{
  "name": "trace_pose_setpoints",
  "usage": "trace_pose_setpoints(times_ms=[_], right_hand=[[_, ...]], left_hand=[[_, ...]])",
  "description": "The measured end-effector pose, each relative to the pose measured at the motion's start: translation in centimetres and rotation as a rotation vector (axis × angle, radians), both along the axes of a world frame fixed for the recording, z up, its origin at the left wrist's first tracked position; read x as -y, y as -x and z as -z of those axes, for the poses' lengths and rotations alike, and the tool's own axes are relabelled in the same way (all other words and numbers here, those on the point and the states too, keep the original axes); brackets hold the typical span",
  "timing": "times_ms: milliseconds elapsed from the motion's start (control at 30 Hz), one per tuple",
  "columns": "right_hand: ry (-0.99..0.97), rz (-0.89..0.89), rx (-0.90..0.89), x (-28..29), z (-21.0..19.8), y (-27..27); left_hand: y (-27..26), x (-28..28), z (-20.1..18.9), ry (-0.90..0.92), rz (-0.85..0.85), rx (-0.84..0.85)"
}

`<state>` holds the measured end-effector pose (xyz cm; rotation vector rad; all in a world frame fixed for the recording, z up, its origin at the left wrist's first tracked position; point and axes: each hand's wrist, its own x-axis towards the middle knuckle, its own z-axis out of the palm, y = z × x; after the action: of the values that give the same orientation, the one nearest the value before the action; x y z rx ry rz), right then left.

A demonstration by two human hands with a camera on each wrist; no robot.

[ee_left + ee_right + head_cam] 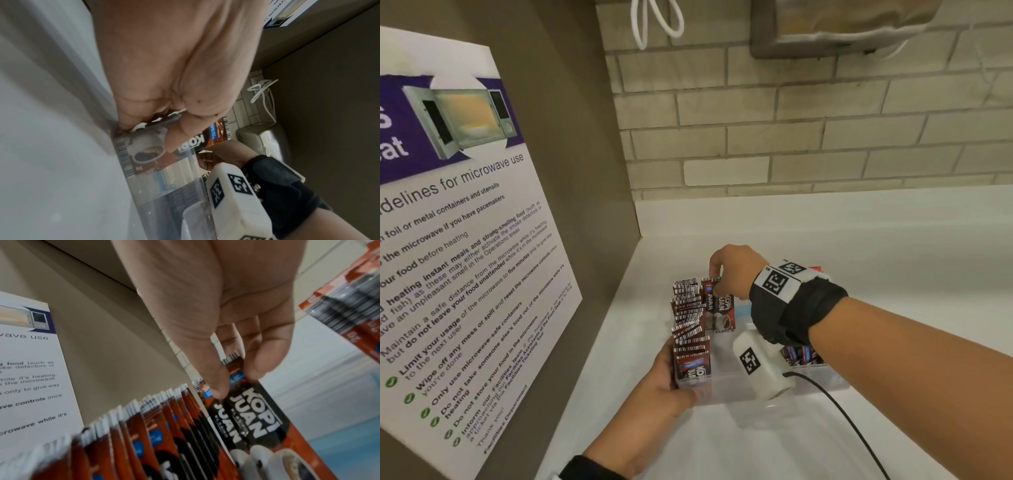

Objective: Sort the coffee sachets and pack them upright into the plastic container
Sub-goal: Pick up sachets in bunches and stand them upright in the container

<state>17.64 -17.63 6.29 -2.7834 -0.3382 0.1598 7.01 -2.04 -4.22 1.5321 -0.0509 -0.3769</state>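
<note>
Careful, your right hand (734,270) is pinching a sachet (719,308) beside the upright row (688,318) while your left hand (664,383) is gripping the container (722,390); pushing hard risks toppling neighbours.

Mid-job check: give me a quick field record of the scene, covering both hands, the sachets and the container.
right hand: right hand pinches the top of a sachet, brand side out, at the far end of the row
left hand: left hand grips the container's near left corner
sachet row: upright sachets line the left side
container: clear plastic container on a white counter
other sachets: more sachets at the right side, partly hidden by the wrist
</note>
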Motion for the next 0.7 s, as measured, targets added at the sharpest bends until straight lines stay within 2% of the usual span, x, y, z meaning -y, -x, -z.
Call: trace_pose_setpoints(times_ms=[700], right_hand=[[0.016, -0.03, -0.032, 0.1, -0.82, 0.36]], left_hand=[[1.0, 0.17, -0.91, 0.098, -0.051, 0.005]])
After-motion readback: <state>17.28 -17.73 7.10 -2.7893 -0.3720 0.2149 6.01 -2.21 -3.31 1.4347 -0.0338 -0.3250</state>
